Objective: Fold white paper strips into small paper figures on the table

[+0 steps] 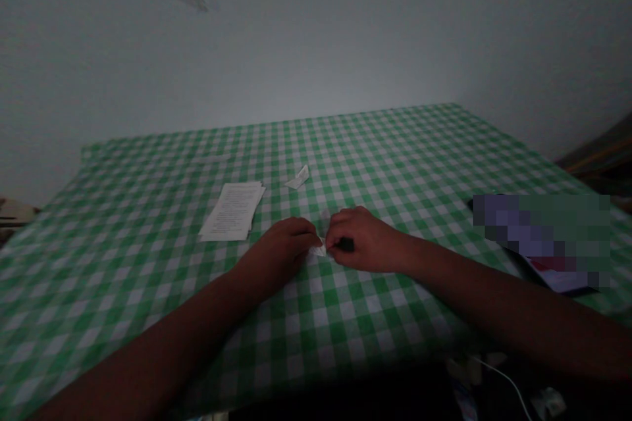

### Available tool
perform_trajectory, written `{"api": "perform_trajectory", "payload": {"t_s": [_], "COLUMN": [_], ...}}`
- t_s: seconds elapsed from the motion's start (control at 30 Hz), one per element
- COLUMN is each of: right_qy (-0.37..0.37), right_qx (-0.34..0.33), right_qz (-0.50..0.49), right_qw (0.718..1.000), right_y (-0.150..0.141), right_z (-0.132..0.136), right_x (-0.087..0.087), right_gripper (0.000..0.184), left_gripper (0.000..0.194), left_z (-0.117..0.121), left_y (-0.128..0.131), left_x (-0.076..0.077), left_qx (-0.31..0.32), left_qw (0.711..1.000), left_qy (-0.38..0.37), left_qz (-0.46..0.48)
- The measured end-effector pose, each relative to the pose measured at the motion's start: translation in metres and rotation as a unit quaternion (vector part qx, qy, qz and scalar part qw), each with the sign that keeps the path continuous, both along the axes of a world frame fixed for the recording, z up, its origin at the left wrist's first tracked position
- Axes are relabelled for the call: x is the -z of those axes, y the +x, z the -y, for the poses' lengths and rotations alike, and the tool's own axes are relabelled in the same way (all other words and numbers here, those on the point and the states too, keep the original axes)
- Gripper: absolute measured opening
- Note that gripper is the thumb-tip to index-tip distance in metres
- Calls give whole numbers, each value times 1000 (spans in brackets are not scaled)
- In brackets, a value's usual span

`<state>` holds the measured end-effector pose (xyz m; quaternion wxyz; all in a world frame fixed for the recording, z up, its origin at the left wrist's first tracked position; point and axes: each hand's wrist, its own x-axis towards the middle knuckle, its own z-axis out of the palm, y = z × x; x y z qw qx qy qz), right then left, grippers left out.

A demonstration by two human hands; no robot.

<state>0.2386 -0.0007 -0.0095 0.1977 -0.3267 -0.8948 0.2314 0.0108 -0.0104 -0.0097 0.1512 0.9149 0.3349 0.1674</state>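
My left hand and my right hand meet near the middle of a green gingham tablecloth. Between their fingertips is a small piece of white paper, mostly hidden by the fingers, and both hands pinch it. A dark patch shows under my right fingers, but I cannot tell what it is. To the left lies a stack of printed white sheets. A small folded paper scrap rests beyond my hands.
A blurred-out flat object lies on the cloth at the right. The table's far edge meets a plain pale wall. A white cable and other dim items sit below the near edge.
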Motion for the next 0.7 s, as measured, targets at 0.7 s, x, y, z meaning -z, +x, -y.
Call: {"api": "perform_trajectory", "payload": {"t_s": [0.7], "right_qy": [50], "right_qx": [6], "right_qz": [83], "right_qw": [995], "right_y": [-13], "right_z": [18], "right_x": [-3], "right_gripper": [4], "left_gripper": [17], "left_z": [3], "left_y": [1], "left_x": [-5], "left_qx": [0], "left_qw": [999], "left_qy": [-33], "left_qz": [9]}}
